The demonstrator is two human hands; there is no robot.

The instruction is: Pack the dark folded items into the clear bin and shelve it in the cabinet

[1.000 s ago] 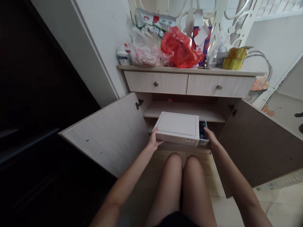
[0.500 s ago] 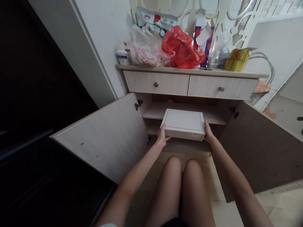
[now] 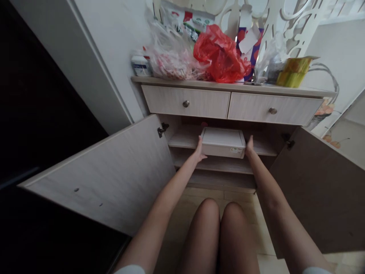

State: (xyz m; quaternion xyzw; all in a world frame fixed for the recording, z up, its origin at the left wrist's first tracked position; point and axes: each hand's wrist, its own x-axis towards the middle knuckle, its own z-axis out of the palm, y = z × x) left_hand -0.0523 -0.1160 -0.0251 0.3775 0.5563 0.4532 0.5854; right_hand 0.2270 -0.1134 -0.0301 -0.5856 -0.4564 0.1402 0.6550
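A flat white box (image 3: 222,142) with a small label on its front is level with the upper shelf (image 3: 182,140) of an open cabinet, its back part inside. My left hand (image 3: 199,151) grips the box's left side, thumb up along the edge. On the opposite side my right hand (image 3: 249,147) holds the right end, its fingers partly hidden behind the box. Both arms reach forward over my knees. Whether the box rests on the shelf or is still borne by the hands, I cannot tell.
The left door (image 3: 108,171) and right door (image 3: 319,190) stand swung out on both sides. Above are two drawers with round knobs. On the cabinet top lie a red plastic bag (image 3: 219,55), a clear bag (image 3: 173,57), a white jar (image 3: 140,66) and a yellow package (image 3: 295,72).
The white box has moved forward and slightly up, from in front of the cabinet to the upper shelf, with both hands on it. My view has come closer to the cabinet.
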